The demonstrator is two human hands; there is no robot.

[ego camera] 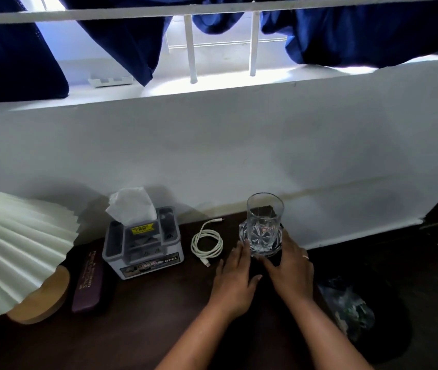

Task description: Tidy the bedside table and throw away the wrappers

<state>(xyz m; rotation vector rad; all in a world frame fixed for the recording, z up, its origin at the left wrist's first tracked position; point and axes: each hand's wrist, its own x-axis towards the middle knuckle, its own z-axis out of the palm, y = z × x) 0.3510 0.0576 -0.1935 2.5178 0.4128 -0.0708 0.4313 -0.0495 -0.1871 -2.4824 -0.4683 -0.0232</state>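
A clear cut-pattern drinking glass (264, 225) stands upright on a dark coaster near the back of the dark wooden bedside table (159, 303). My left hand (235, 279) lies against the left side of the glass's base, fingers extended. My right hand (290, 271), with a ring on one finger, cups the right side of the base. The two thumbs point toward each other in front of the glass. No wrapper shows on the tabletop.
A coiled white cable (207, 243) lies left of the glass. Further left stands a grey tissue box (143, 249), then a dark glasses case (88, 281) and a pleated white lampshade (12, 249). Right of the table is a dark bin with a crumpled plastic bag (351, 308). A white wall rises behind.
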